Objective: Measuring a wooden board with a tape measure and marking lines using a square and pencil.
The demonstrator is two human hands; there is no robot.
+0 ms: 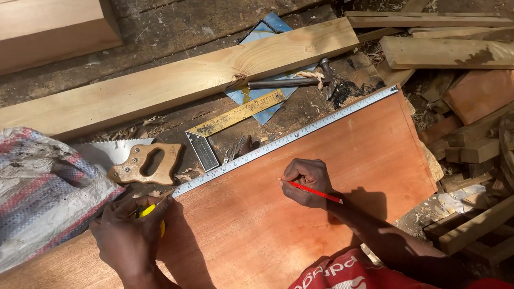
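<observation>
A reddish-brown plywood board [337, 153] lies flat in front of me. A steel tape measure blade [285, 139] is stretched along its far edge. My left hand [129, 234] presses the yellow tape measure case [151, 213] down at the board's left end. My right hand [307, 182] grips a red pencil [313, 192] with its tip on the board, just below the tape near the middle.
A try square [228, 125], a handsaw with a wooden handle [141, 163], a hammer [289, 80] and a long pale timber plank [169, 85] lie beyond the board. A woven sack [30, 186] sits at left. Offcuts [467, 143] pile up at right.
</observation>
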